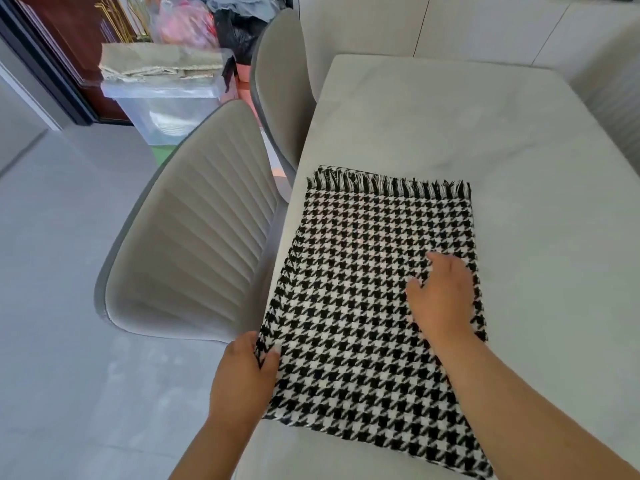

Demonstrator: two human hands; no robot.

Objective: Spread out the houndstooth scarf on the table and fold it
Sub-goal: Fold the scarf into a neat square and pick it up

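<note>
The black-and-white houndstooth scarf (360, 282) lies flat on the pale table (485, 140) as a folded rectangle, its fringed end pointing away from me. Its left side runs along the table's left edge. My left hand (242, 379) grips the scarf's near left edge, thumb on top of the cloth and fingers underneath. My right hand (441, 296) lies palm down on the right half of the scarf with its fingers spread flat.
Two grey ribbed chairs (187, 230) stand against the table's left side. Behind them, a clear plastic bin (162, 105) holds folded beige cloth, with bags piled beyond. Grey tiled floor (52, 271) stretches to the left.
</note>
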